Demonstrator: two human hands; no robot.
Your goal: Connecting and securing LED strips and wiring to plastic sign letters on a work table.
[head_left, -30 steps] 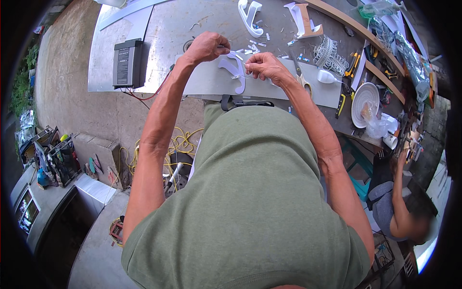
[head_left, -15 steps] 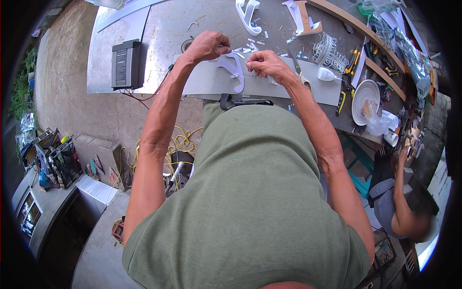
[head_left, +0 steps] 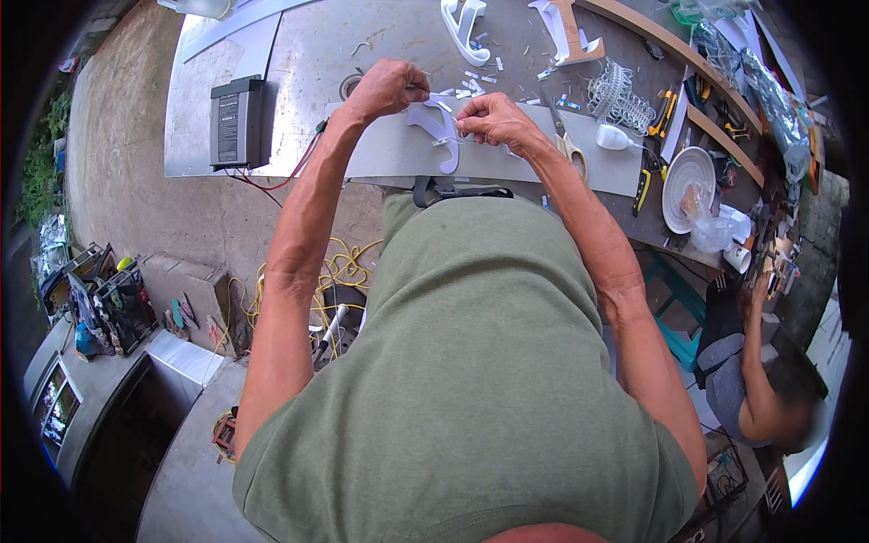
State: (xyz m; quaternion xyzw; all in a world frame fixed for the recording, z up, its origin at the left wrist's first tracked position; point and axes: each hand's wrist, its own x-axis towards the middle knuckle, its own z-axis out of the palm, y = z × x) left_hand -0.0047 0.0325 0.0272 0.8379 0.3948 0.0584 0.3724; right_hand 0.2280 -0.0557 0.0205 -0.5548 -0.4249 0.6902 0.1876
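Note:
My left hand is closed in a pinch above the upper end of a lilac-white curved letter piece, gripping something too small to make out. Just right of that piece, my right hand has thumb and fingertips pinched together, with fine pale strands near them; what it holds is unclear. Small white strips are scattered beyond my hands on the metal table. Scissors rest right of my right hand on a grey sheet.
A black power box with red wires, two letter shapes, a coiled white strand, pliers, a glue bottle and a plate occupy the table. Another person works at the right. Yellow cable lies on the floor.
My right hand has shifted slightly left in the last half second, its fingertips closer to the curved piece. My left hand has barely moved, still pinched above it.

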